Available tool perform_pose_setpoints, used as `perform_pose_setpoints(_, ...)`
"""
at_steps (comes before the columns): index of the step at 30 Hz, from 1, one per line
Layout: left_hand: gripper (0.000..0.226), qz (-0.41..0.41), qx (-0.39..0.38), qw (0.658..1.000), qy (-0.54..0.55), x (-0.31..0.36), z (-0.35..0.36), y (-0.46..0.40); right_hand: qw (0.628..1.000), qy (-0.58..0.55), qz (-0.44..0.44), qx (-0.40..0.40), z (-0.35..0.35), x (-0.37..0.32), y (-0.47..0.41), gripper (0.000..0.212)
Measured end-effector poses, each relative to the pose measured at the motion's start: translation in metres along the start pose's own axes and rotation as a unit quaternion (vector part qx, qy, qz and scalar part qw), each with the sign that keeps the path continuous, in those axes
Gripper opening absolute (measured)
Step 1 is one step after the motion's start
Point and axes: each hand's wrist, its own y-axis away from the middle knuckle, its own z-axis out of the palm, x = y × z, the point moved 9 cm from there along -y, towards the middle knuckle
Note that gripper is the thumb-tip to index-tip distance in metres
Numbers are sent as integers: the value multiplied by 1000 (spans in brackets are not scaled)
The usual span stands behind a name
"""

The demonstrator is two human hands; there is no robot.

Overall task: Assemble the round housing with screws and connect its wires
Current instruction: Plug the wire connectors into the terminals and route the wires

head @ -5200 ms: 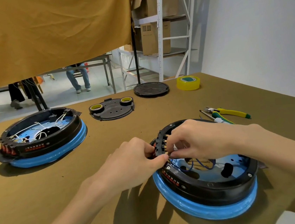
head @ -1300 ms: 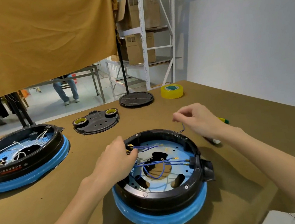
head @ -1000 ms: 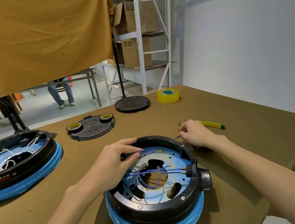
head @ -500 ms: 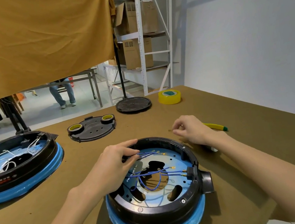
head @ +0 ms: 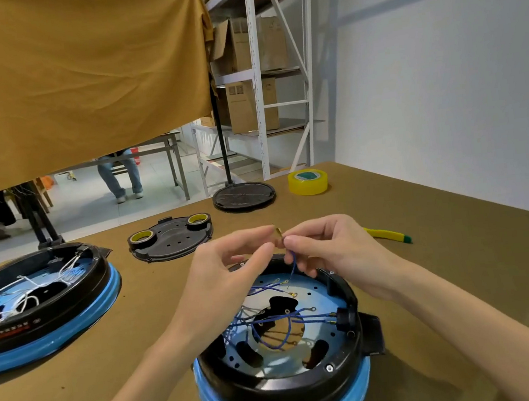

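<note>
A round black housing [head: 277, 386] on a blue ring lies near the table's front edge, its open inside showing several blue wires [head: 270, 323] with ring terminals. Above its far rim both hands meet. My right hand [head: 331, 252] pinches a short blue wire [head: 292, 264] that hangs down toward the housing. My left hand [head: 229, 277] pinches the small brass terminal [head: 279, 232] at that wire's upper end, fingertips against those of the right hand.
A second housing [head: 42, 301] with white wires sits at the left. Farther back lie a black cover plate [head: 170, 240] bearing two tape rolls, a round black lid [head: 244, 196] and a yellow tape roll [head: 308, 181]. A yellow-green tool handle [head: 389, 235] lies at the right.
My left hand has left the housing's rim and risen. My right hand has brought a blue wire up from beside the housing, and both now pinch it above the rim.
</note>
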Motion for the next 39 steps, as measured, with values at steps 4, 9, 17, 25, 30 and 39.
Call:
perform_pose_setpoints(4, 16, 10, 32, 997, 63, 7, 2, 0, 999, -12, 0, -41, 11, -6, 7, 21)
perform_pose_setpoints(9, 10, -9, 14, 996, 84, 3, 8, -2, 996, 79, -20, 26, -6, -7, 9, 18)
perform_pose_setpoints(17, 13, -29, -161, 981, -108, -16, 43, 6, 903, 413, 96, 72, -22, 59, 3, 25)
perform_pose_setpoints(25, 12, -16, -258, 944, -205, -27, 74, -7, 936, 338, 72, 63, -20, 59, -14, 39)
perform_pose_setpoints(30, 10, 3, -270, 945, -181, -27, 74, -15, 943, 319, 70, 67, -21, 61, -16, 37)
perform_pose_setpoints(39, 16, -1, -265, 957, -117, -30, 75, -21, 956, 289, 52, 1, -6, 53, -29, 35)
